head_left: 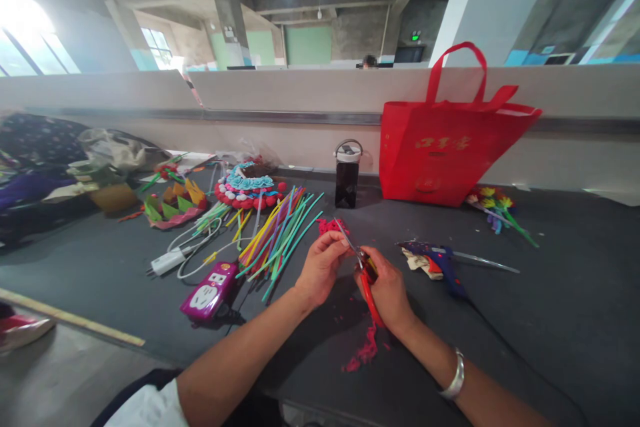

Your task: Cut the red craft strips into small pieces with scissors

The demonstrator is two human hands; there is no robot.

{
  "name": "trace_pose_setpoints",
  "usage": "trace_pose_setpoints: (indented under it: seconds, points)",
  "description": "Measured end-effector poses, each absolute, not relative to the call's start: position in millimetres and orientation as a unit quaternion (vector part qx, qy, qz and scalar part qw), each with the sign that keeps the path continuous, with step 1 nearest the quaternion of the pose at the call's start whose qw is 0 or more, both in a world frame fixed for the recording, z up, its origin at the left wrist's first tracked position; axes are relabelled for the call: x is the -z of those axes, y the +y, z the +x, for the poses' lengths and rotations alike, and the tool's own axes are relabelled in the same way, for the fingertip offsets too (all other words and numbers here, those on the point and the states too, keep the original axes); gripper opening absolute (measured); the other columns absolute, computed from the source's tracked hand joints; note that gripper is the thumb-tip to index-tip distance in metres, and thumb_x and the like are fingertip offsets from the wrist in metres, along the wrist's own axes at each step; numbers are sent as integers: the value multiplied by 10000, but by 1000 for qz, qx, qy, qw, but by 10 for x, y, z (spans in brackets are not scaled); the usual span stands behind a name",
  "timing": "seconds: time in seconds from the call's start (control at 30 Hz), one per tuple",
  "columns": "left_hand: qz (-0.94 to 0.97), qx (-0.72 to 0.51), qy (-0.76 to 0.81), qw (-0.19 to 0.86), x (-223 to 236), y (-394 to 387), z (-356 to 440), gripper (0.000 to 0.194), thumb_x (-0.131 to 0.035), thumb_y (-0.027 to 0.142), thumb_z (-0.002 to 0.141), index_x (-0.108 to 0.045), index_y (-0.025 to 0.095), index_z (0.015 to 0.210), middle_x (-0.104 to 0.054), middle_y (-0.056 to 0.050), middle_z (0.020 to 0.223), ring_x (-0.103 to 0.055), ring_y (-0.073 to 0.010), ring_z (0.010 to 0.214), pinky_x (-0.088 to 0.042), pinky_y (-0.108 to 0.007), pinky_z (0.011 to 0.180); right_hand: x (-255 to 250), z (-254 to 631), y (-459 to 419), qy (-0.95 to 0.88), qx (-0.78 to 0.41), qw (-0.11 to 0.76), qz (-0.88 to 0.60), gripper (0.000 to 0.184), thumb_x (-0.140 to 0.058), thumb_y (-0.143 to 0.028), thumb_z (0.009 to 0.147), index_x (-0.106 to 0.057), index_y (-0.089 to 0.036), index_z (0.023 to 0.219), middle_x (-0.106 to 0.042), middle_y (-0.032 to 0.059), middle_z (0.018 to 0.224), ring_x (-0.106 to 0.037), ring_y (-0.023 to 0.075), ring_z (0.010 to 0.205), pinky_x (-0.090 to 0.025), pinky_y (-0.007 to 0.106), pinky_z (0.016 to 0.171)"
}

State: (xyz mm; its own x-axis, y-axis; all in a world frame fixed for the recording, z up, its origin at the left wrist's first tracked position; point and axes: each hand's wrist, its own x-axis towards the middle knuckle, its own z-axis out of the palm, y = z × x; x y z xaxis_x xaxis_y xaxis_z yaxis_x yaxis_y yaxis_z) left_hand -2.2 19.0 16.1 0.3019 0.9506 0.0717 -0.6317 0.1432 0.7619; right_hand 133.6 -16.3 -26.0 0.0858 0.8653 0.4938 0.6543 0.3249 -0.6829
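My right hand (391,290) is wrapped around the red handles of a pair of scissors (369,295). The blades point up and away, crossing close to the fingertips of my left hand (323,263). Those left fingers are pinched together; whatever lies between them is too small or hidden to make out. Just beyond the hands is a small heap of red-pink pieces (330,225). More red-pink scraps (367,350) are scattered on the dark table (310,353) below the scissors.
Left of my hands lie colourful pipe cleaners (280,233), a purple box (210,292), a white charger (170,260) and felt crowns (175,203). A bottle (347,180) and red bag (445,153) stand behind. To the right rest a blue glue gun (447,267) with a cord and small craft flowers (495,203).
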Motion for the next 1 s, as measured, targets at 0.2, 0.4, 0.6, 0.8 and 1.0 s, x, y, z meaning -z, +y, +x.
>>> trace_pose_setpoints:
  seconds: [0.2, 0.4, 0.6, 0.8, 1.0]
  points:
    - [362, -549, 216, 722, -157, 194, -17, 112, -752, 191, 716, -647, 165, 746, -633, 12, 743, -580, -104, 719, -445, -252, 782, 258, 1333, -164, -666, -120, 470, -567, 344, -523, -189, 782, -585, -196, 1120, -692, 33, 900, -655, 177, 751, -509, 284, 719]
    - [356, -548, 217, 725, -175, 184, -15, 127, -762, 200, 704, -646, 166, 741, -640, 11, 742, -589, -108, 716, -452, -253, 774, 257, 1335, -163, -667, -116, 462, -573, 338, -529, -206, 790, -582, -200, 1124, -695, 42, 932, -664, 189, 786, -509, 299, 737]
    - [358, -546, 219, 725, -169, 178, -14, 133, -764, 205, 701, -647, 165, 748, -638, 9, 749, -587, -107, 722, -459, -253, 778, 272, 1336, -160, -668, -114, 462, -572, 347, -528, -221, 792, -577, -202, 1136, -697, 40, 926, -669, 188, 783, -511, 292, 731]
    - [360, -545, 222, 724, -162, 182, -11, 133, -760, 208, 705, -642, 165, 749, -637, 5, 755, -594, -115, 735, -469, -268, 789, 263, 1336, -165, -668, -117, 462, -571, 336, -522, -204, 780, -588, -209, 1110, -697, 22, 870, -657, 173, 721, -505, 273, 686]
    - [361, -546, 228, 721, -167, 193, -11, 154, -774, 222, 691, -641, 167, 747, -626, 10, 748, -586, -108, 727, -472, -262, 788, 257, 1325, -169, -667, -120, 472, -564, 324, -517, -192, 780, -602, -207, 1093, -704, 25, 859, -655, 176, 710, -501, 270, 678]
